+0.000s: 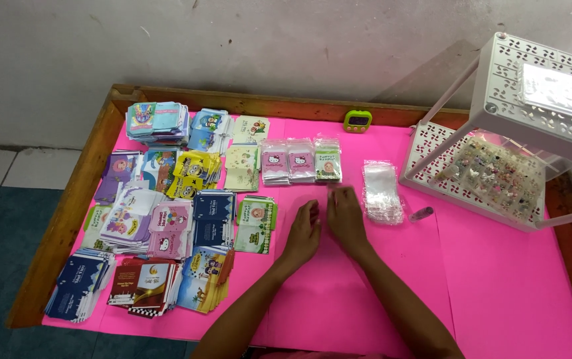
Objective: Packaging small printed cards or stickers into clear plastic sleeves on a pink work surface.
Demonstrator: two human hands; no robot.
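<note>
Hands meet mid counter (498, 292): left hand (304, 234) loosely curled, empty-looking; right hand (345, 216) pinching something small, can't tell what. Clear bag stack (381, 191) just right. Sleeving step, probably.

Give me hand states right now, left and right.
Left hand: loosely curled over the pink table cover, nothing visibly held.
Right hand: fingers flat on the cover; any grip cannot be told.

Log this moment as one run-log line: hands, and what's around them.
left hand: flat on pink sheet | right hand: beside it, near clear bags | card stacks: left
</note>
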